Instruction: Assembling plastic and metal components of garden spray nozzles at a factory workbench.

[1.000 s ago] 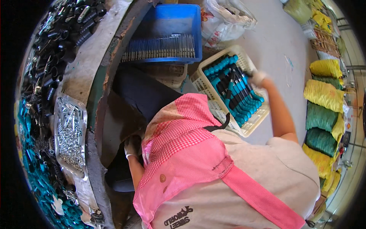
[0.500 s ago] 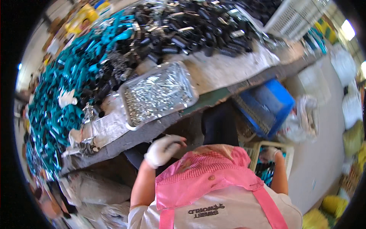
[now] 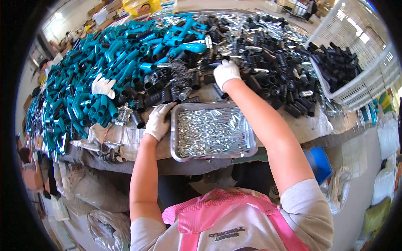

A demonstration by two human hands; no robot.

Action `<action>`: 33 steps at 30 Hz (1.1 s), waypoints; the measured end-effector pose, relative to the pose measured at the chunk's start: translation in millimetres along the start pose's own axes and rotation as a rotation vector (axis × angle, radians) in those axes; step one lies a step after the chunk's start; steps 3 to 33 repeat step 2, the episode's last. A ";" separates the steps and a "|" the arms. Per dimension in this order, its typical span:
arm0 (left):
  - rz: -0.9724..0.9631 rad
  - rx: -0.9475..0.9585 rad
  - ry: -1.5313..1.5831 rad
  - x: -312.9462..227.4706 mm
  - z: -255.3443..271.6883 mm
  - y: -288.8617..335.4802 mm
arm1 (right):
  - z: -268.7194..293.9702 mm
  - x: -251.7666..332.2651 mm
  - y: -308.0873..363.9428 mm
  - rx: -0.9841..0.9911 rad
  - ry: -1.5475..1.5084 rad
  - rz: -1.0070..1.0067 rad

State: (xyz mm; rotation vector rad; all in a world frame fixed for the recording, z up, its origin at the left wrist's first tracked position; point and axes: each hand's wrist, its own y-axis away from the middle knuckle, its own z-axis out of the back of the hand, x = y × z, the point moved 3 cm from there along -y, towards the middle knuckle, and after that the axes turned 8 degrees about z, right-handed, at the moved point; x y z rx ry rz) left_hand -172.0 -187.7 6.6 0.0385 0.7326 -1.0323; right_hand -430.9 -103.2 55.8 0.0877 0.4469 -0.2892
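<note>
White gloves cover both my hands. My left hand (image 3: 158, 122) rests at the left side of a clear plastic tray (image 3: 174, 138), fingers stretched toward black tubes, fingertips dark. Small shiny metal pins and rods (image 3: 209, 131) fill the tray. Beyond its far edge, my right hand (image 3: 227, 73) reaches into a heap of black ribbed tubes (image 3: 274, 81) and silver metal pieces. Its fingers curl down among them, and what they pinch is hidden. Fine metal springs (image 3: 179, 77) lie between the hands, with a large heap of teal plastic handles (image 3: 121, 62) to the left.
A white slatted crate (image 3: 356, 92) holding black parts tilts at the table's right. A loose white glove (image 3: 103, 86) lies on the teal heap. Beneath the table's near edge are a blue bin (image 3: 318, 165) and sacks (image 3: 94, 190). Yellow packaging (image 3: 141, 6) sits at the back.
My right hand has left a basket of teal parts low on the right and come up onto the black heap. My left hand has risen from my lap to beside the tray.
</note>
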 end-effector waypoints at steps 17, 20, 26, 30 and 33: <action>0.015 0.063 -0.070 4.6 8.8 1.5 | 5.6 13.1 -18.4 0.123 -0.014 0.014; 0.015 0.063 -0.070 4.6 8.8 1.5 | 5.6 13.1 -18.4 0.123 -0.014 0.014; 0.015 0.063 -0.070 4.6 8.8 1.5 | 5.6 13.1 -18.4 0.123 -0.014 0.014; 0.015 0.063 -0.070 4.6 8.8 1.5 | 5.6 13.1 -18.4 0.123 -0.014 0.014; 0.015 0.063 -0.070 4.6 8.8 1.5 | 5.6 13.1 -18.4 0.123 -0.014 0.014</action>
